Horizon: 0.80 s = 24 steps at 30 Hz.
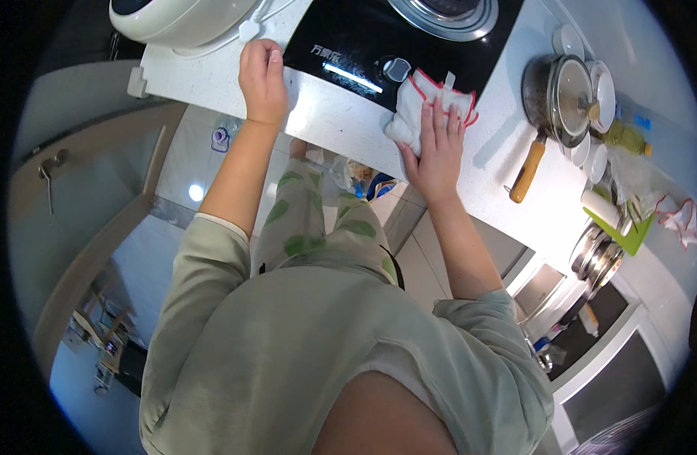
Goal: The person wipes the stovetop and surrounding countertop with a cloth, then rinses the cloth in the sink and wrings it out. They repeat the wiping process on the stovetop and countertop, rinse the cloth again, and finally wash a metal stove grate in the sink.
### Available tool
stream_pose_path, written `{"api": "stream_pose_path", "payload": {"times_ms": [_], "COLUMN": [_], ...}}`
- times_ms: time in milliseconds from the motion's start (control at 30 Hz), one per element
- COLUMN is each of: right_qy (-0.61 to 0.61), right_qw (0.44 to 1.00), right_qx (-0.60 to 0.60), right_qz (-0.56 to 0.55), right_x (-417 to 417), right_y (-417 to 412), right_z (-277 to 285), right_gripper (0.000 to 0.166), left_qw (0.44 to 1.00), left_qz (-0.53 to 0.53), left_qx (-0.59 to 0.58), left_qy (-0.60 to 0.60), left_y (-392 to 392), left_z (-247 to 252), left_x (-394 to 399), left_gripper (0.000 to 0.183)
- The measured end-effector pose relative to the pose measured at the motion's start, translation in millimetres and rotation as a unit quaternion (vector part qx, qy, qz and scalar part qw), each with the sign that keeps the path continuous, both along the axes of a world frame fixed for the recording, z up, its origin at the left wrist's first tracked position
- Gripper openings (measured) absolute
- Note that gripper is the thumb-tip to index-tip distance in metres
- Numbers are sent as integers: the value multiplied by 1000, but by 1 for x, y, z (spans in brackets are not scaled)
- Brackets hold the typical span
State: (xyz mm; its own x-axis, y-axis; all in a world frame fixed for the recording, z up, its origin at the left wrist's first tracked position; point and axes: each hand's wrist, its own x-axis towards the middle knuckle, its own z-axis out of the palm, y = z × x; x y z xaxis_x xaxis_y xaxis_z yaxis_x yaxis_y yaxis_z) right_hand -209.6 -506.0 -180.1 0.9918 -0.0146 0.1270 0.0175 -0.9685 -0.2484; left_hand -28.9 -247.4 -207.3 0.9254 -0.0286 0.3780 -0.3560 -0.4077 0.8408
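Note:
A black glass gas cooktop [348,51] is set in the white countertop [325,122], with a round knob [396,69] near its front edge. My right hand [439,148] holds a folded white cloth [419,108] with red edging under its fingers, against the cooktop's front right corner. The fingers lie stretched out over the cloth, and what is beneath it is hidden. Just left of the cooktop, my left hand [264,79] is at the counter with its fingers curled in. Nothing shows inside it. A white plug [249,30] with a cord lies just beyond that hand.
A rounded white appliance [183,23] stands at the counter's left. On the right are a glass-lidded saucepan [553,102] with a wooden handle [527,170], white bowls [595,162], an oil bottle [624,138] and a green board [635,236]. A door [87,165] stands at left.

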Motion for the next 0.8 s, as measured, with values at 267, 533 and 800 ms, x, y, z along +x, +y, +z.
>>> {"api": "stream_pose_path", "payload": {"times_ms": [267, 533, 800], "right_qy": [45, 113, 18], "right_qw": [987, 961, 954], "right_qx": [146, 176, 238], "right_qz": [41, 179, 181], "right_x": [-33, 45, 125], "right_y": [31, 61, 171], "right_z": [4, 9, -10], "right_gripper": [69, 77, 73], "left_qw": [981, 991, 990], "left_qz": [-98, -119, -92], "left_qx": [-107, -38, -105], "left_qy": [-130, 47, 22], "left_y": [44, 117, 101], "left_z": [79, 56, 63], "left_x": [-50, -98, -98], "left_gripper": [21, 38, 35]}}
